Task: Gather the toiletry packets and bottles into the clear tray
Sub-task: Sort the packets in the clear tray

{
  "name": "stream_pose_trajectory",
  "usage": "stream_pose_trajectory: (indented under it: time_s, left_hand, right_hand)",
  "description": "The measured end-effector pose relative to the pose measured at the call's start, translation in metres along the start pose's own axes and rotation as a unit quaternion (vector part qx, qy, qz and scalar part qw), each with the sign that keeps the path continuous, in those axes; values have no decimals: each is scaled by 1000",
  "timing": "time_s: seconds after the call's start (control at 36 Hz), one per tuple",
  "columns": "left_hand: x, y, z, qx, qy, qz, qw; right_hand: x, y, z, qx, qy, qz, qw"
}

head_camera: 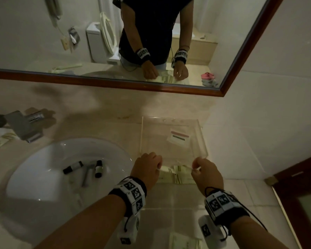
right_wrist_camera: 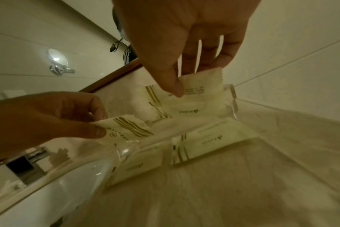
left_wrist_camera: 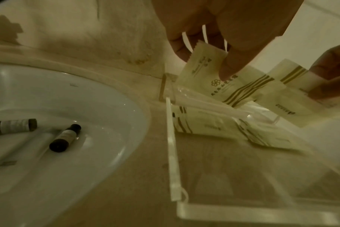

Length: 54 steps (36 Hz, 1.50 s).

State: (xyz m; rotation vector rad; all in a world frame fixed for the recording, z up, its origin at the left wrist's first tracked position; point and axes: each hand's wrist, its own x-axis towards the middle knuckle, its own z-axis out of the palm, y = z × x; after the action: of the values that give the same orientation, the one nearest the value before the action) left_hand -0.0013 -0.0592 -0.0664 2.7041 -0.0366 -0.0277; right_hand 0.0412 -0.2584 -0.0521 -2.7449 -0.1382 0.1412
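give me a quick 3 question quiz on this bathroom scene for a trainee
1. True or false: the two dark bottles already lie in the clear tray.
2. What does the left hand pinch?
A. a bottle
B. a packet
C. the tap
3. Fill in: the right hand pinches a ____.

Key:
1. False; they lie in the sink.
2. B, a pale striped packet.
3. packet, held at the tray's near edge.
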Motion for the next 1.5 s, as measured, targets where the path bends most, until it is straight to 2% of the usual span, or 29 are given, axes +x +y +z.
stream_pose_trajectory:
  time_s: [0.19,0.31,0.47,0.64,0.72,1.0,1.19,1.33,1.5]
  left_hand:
    - [8,-3,21,33,-31,-11,999]
    - [8,-6,30,46,-54,-10,997]
    - [1,-6,38,26,-105,-20,994]
    - [1,-1,44,19,-113,-20,993]
    - [2,-1,47,21,-107,-23,994]
    - [8,-4,45,-14,-91,-43,995]
    - [-6,-7,31,-18,-59,-44,997]
    - [-18,-15,11,-29,-51,-83,995]
    - [-33,-31,-13,-38,-10,-123,992]
  right_hand:
    - [5,15,21,-63,30,-62,996]
    - [7,19,33,-73,21,-64,995]
    - [6,23,45,-59,-25,-52,997]
    - [5,28,51,-58,-87,-37,994]
    - [4,27,53,-63,-104,-31,992]
    - [6,30,53,-56,-94,-19,994]
    - [-6,8,46,-27,-73,-27,997]
    - [-7,-21,36,5,-78,-72,994]
    - [-10,-61,29,3,-104,-123,987]
